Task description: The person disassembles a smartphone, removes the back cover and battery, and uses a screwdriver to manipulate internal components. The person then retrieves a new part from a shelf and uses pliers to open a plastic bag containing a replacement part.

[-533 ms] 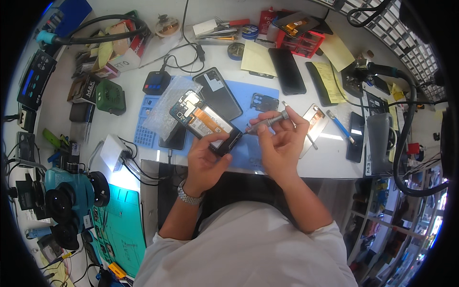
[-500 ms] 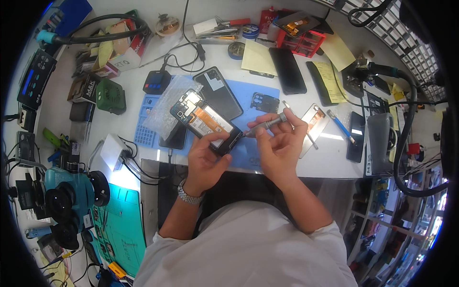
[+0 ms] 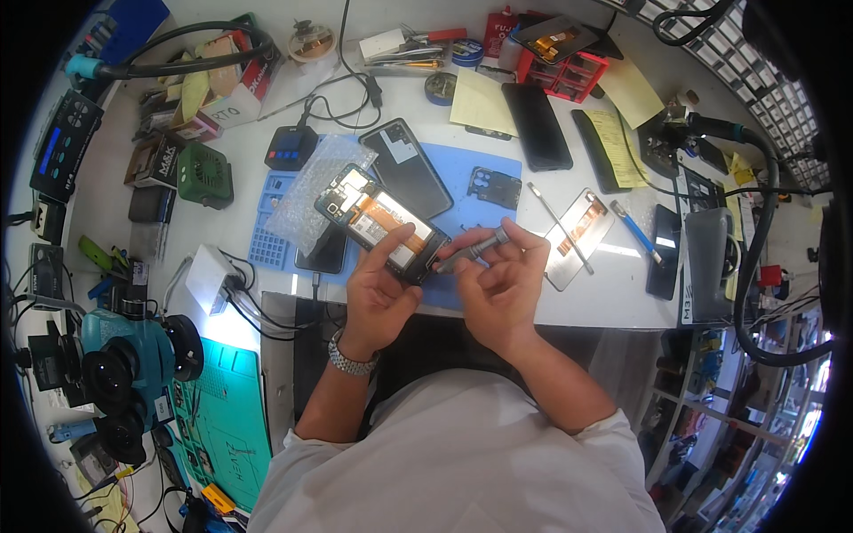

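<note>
My left hand [image 3: 380,298] holds an opened smartphone [image 3: 362,206] by its lower end. The phone's back is off, baring the board, an orange flex cable and a battery; my index finger lies across the battery. In my right hand [image 3: 505,291] is a grey screwdriver [image 3: 480,249], gripped between thumb and fingers. Its tip points at the phone's lower end; whether it touches a screw is too small to tell. Beyond the phone lies a dark back cover [image 3: 409,169]. A small dark cover part with camera openings [image 3: 494,188] rests on the blue mat [image 3: 453,164].
Bubble wrap [image 3: 306,191] and another phone [image 3: 324,250] lie left of my hands. To the right are a thin metal rod [image 3: 560,226], a phone panel [image 3: 582,240] and a blue-handled tool [image 3: 636,233]. A teal microscope [image 3: 133,364] stands at the left, a black phone [image 3: 538,126] further back.
My right hand and the screwdriver have shifted left and slightly down. The phone has moved a little left and tilted, and my left index finger reaches further up the battery.
</note>
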The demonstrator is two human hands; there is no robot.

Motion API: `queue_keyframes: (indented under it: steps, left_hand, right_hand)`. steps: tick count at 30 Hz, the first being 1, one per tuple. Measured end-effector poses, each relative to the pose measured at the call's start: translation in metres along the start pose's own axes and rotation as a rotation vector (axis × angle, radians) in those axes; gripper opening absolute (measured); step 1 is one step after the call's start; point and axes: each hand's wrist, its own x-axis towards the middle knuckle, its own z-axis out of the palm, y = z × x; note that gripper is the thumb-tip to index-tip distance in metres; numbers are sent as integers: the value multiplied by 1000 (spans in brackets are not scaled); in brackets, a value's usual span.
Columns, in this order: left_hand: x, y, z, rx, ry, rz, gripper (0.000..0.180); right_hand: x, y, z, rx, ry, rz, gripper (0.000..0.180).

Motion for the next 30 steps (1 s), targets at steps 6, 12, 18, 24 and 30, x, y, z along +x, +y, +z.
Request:
queue_keyframes:
  steps: [6, 12, 18, 24, 30]
  left_hand:
    - [0, 1, 0, -79, -11, -37, 81]
    - [0, 0, -1, -61, -18, -39, 82]
    - [0, -1, -1, -59, -21, -34, 82]
    - [0, -1, -1, -74, -21, -46, 82]
    - [0, -2, -2, -37, -23, -40, 83]
  right_hand:
    - [-2, 4, 4, 29, -24, -16, 70]
    - [-3, 4, 3, -5, -35, -10, 70]
    - [-3, 4, 2, -21, -47, -40, 70]
    - [-3, 6, 1, -112, -87, -163, 71]
    - [0, -1, -1, -182, -165, -281, 68]
